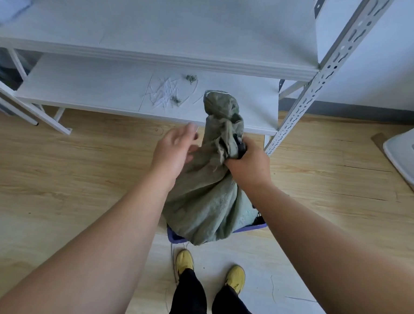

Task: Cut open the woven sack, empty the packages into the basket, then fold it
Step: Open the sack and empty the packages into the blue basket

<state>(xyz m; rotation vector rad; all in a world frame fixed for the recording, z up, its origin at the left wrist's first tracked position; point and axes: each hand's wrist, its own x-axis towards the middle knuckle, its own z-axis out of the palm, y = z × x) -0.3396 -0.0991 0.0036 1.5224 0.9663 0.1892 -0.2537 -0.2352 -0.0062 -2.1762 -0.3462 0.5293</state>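
The sack (205,200) stands over the blue basket (175,237) on the floor, its bunched top leaning against the lower shelf (89,89). The right hand (247,161) has its fingers closed tight round the gathered neck, with something dark in the grip too. The left hand (175,150) is open, fingers spread, at the sack's side. The weave looks limp and crumpled, probably light and a bit slick; best gripped by bunched cloth or the bottom corners to tip it

Bare forearms, no sleeves — black trousers (192,299) and yellow shoes (235,277) below.
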